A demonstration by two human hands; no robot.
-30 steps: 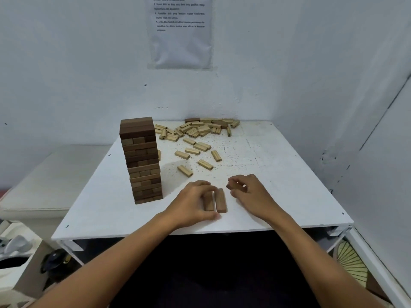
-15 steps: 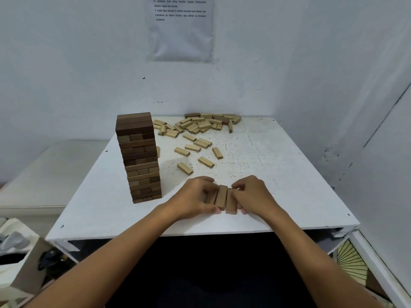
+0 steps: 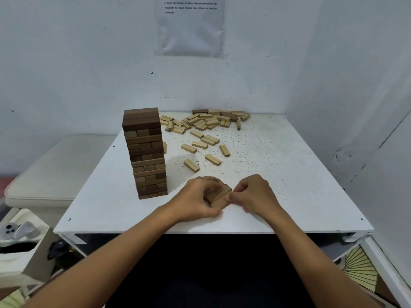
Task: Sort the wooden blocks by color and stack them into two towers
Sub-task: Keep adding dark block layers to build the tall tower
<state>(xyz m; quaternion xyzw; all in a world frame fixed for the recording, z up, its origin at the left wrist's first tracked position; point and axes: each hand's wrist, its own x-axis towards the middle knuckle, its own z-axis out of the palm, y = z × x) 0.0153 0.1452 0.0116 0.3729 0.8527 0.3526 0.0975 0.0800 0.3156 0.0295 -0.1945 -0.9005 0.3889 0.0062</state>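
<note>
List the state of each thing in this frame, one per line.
Tower: upright on the table, many layers, darkest blocks on top.
Block group: a few blocks side by side near the front edge, held between both hands.
Left hand: fingers curled round the group.
Right hand: pinches the group's other side.
Loose blocks: scattered flat, mostly light, a few dark at the back.
Table: white, speckled.

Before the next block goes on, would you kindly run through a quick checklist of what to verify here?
1. Base row gripped by both hands, left hand and right hand: ok.
2. Row squared and lying flat on the table: not ok, it is skewed.
3. Tower stands apart from the hands: ok.
4. Tower straight: not ok, it leans slightly.
5. Loose blocks left for stacking: ok.
6. Number of blocks in the row: cannot tell, fingers hide part.
</note>
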